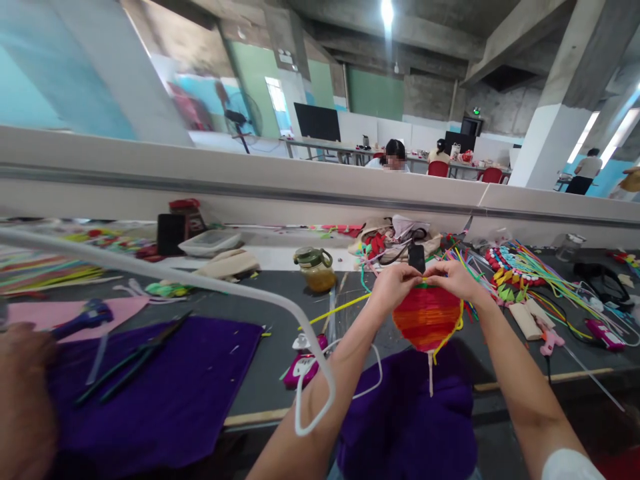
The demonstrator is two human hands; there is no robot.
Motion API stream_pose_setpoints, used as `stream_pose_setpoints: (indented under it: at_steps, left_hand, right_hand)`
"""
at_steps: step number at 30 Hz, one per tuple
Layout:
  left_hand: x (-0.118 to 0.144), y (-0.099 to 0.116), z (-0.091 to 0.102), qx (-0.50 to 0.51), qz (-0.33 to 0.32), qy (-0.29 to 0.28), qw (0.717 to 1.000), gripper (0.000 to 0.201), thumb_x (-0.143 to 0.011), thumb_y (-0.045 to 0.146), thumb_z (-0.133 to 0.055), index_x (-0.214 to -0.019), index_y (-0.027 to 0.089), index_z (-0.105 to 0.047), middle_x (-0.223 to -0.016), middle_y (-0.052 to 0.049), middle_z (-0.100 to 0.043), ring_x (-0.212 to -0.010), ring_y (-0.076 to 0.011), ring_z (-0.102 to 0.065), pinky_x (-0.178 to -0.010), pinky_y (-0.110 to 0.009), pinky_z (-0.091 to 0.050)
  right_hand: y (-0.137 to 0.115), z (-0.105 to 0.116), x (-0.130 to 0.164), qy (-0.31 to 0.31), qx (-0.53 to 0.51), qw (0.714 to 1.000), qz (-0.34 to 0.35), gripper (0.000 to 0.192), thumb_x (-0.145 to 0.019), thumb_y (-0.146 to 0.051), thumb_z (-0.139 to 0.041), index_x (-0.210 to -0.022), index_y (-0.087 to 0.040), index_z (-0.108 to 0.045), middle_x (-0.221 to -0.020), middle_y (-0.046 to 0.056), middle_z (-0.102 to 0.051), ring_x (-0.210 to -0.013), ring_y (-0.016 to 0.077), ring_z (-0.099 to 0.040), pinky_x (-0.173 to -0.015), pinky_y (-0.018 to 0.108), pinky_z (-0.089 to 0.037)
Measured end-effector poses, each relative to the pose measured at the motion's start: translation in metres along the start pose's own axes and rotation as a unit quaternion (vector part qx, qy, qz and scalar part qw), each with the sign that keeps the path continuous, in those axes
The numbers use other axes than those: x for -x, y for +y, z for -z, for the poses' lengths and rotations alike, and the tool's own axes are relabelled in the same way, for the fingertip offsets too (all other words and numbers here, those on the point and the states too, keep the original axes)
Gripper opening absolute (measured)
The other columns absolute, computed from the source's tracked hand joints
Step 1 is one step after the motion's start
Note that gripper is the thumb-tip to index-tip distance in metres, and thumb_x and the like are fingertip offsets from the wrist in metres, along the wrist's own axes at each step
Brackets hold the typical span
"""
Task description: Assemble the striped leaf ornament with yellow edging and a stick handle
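Just beneath both hands hangs a rounded, ribbed red-and-orange panel (427,319), its top edge pinched by the left hand (394,287) and right hand (456,276); farther left sits a green-lidded clear jar (320,279) of amber liquid.

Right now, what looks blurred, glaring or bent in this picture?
Head view: the bright white ceiling lamp glares, with a streak below; head view: a co-worker's hand at the left edge is smeared; head view: the grey-and-white concrete pillar at right leans, perhaps lens distortion; head view: the red-and-orange ribbed piece in the left hand and right hand looks fairly clear.
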State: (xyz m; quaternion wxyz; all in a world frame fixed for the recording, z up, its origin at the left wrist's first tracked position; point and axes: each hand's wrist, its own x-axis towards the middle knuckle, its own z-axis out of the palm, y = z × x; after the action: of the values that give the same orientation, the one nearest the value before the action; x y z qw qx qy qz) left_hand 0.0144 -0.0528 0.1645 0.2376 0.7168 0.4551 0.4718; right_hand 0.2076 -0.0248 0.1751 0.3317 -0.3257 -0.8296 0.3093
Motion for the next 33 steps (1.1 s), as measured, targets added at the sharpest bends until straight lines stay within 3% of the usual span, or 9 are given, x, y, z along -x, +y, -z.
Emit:
stream_pose_setpoints:
  at_steps: [4, 7, 17, 33]
  left_hand:
    - [-0.001, -0.013, -0.003, 0.024, 0.013, -0.005, 1.0, 0.011, -0.069, 0.025, -0.067, -0.065, 0.021, -0.077, -0.056, 0.0, -0.065, -0.055, -0.0162, -0.053, -0.053, -0.025, -0.035]
    - [0.0, -0.02, -0.004, 0.034, 0.031, -0.007, 0.999, 0.014, -0.069, 0.025, -0.065, -0.064, 0.019, -0.076, -0.051, 0.001, -0.062, -0.05, -0.0145, -0.049, -0.05, -0.025, -0.032]
    - [-0.003, -0.036, -0.006, 0.025, 0.072, -0.022, 0.997, 0.015, -0.067, 0.027, -0.065, -0.061, 0.019, -0.075, -0.047, 0.002, -0.06, -0.046, -0.0128, -0.046, -0.048, -0.025, -0.031]
    - [-0.01, -0.025, 0.013, 0.03, 0.02, -0.146, 0.989, 0.014, -0.068, 0.023, -0.065, -0.07, 0.016, -0.078, -0.064, -0.004, -0.072, -0.06, -0.0179, -0.061, -0.06, -0.027, -0.044]
  right_hand:
    - [0.013, -0.004, 0.001, 0.001, -0.08, 0.996, -0.027, 0.025, -0.079, -0.031, -0.065, -0.099, -0.017, -0.069, -0.09, 0.004, -0.072, -0.082, 0.0188, -0.066, -0.076, 0.03, -0.05]
    - [0.02, -0.003, 0.005, 0.0, -0.065, 0.997, -0.027, 0.024, -0.078, -0.031, -0.067, -0.098, -0.017, -0.07, -0.096, 0.005, -0.073, -0.089, 0.0203, -0.066, -0.082, 0.033, -0.049]
    - [0.03, -0.015, 0.006, 0.016, -0.075, 0.996, -0.04, 0.022, -0.079, -0.036, -0.068, -0.091, -0.017, -0.07, -0.087, 0.005, -0.073, -0.082, 0.0193, -0.067, -0.077, 0.031, -0.051]
    - [0.022, -0.018, 0.007, 0.014, -0.082, 0.996, -0.021, 0.011, -0.077, -0.023, -0.061, -0.085, -0.018, -0.066, -0.079, 0.002, -0.068, -0.076, 0.0168, -0.063, -0.072, 0.028, -0.047]
